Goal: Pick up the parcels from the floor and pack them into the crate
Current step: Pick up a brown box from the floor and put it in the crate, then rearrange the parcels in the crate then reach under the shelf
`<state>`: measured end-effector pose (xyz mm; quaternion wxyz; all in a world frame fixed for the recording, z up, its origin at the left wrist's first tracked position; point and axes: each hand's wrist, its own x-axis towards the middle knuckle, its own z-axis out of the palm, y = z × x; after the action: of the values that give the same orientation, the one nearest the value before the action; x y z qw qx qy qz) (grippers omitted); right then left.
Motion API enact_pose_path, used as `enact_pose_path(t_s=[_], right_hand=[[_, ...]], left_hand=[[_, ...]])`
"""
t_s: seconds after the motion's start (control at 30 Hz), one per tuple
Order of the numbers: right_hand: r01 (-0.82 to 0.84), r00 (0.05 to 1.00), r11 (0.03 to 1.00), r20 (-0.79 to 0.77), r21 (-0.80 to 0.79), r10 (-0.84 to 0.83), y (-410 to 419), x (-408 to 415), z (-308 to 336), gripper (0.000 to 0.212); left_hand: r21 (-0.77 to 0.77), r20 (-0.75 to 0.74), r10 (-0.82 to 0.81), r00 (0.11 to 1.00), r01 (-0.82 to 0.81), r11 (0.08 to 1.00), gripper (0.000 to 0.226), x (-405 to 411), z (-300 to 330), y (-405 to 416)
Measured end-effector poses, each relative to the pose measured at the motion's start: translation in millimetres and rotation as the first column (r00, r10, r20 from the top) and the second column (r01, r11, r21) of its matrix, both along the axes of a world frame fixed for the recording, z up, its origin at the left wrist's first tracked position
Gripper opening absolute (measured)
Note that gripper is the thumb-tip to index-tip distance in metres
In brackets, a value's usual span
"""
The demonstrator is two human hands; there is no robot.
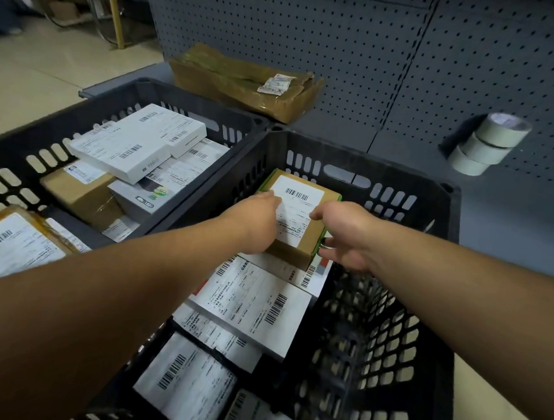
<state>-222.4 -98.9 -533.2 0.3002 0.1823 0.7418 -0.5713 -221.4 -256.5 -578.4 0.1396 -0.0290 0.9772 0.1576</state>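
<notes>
A small brown cardboard parcel (300,210) with green edges and a white barcode label sits at the far end inside the dark slotted crate (410,214). My left hand (256,221) grips its left side, fingers over the label. My right hand (344,234) holds its right side, thumb on top and fingers against the near right edge. Several white labelled parcels (253,303) lie flat in the crate below and nearer to me.
A second dark crate (36,138) on the left holds white boxes (130,142) and brown parcels. A torn brown package (242,83) lies on the grey shelf base behind. Tape rolls (488,141) hang on the pegboard at right. Tiled floor shows at far left.
</notes>
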Motion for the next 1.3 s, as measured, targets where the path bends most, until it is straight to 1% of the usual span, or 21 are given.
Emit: enact_pose_path(t_s=[0.13,0.17,0.23,0.3,0.4,0.57,0.67,0.77,0.9,1.1,1.2,1.3], right_hand=[[-0.026,1.0,0.999,-0.006,0.023,0.026,3.7,-6.3,-5.3,0.011],[-0.034,0.999,0.999,-0.004,0.021,0.034,4.5,-7.7,-7.8,0.017],[-0.049,0.999,0.998,-0.012,0.027,0.049,7.2,-10.0,-13.6,0.037],[-0.057,0.998,0.998,-0.028,0.024,0.057,10.8,-10.6,-17.0,0.047],[-0.062,0.995,0.998,-0.077,-0.014,0.06,20.5,-7.7,-13.7,0.049],[0.005,0.988,0.988,-0.153,-0.152,-0.029,49.7,-7.8,6.3,0.058],[-0.003,0.972,0.979,-0.232,-0.203,-0.045,76.2,-5.2,24.7,0.059],[-0.006,0.948,0.975,-0.311,-0.222,-0.065,109.9,-4.1,37.7,0.056],[0.047,0.927,0.971,-0.353,-0.233,-0.129,158.5,2.8,42.0,0.054],[0.119,0.896,0.981,-0.409,-0.156,-0.174,236.7,18.3,44.8,0.05],[0.161,0.889,0.982,-0.418,-0.102,-0.189,280.6,24.0,39.2,0.051],[0.203,0.892,0.978,-0.405,-0.037,-0.2,327.9,32.1,29.1,0.053]], left_hand=[[-0.022,0.013,-0.015,1.0,0.015,1.0,0.066,-2.8,0.7,-0.6],[-0.026,0.014,-0.015,1.0,0.015,1.0,0.065,-2.7,1.1,-0.6],[-0.02,0.012,-0.007,1.0,0.007,1.0,0.063,-1.7,0.8,0.5],[-0.02,-0.006,0.016,1.0,-0.016,1.0,0.064,-0.4,-0.1,3.3],[-0.052,-0.049,0.047,0.998,-0.049,0.997,0.063,-0.2,3.2,10.7],[-0.008,-0.129,0.016,0.992,-0.018,1.0,0.062,-4.4,17.3,27.8],[0.046,-0.167,0.0,0.986,0.008,0.999,0.06,-6.6,25.9,44.2],[0.087,-0.243,-0.008,0.97,0.03,0.996,0.054,-7.5,37.0,69.4],[0.139,-0.313,-0.038,0.949,0.085,0.987,0.051,-7.3,47.7,108.5],[0.234,-0.406,-0.017,0.914,0.122,0.964,0.047,2.0,66.0,168.4],[0.259,-0.438,-0.058,0.897,0.187,0.948,0.045,9.5,73.6,202.4],[0.271,-0.435,-0.119,0.893,0.256,0.928,0.047,17.0,73.2,239.9]])
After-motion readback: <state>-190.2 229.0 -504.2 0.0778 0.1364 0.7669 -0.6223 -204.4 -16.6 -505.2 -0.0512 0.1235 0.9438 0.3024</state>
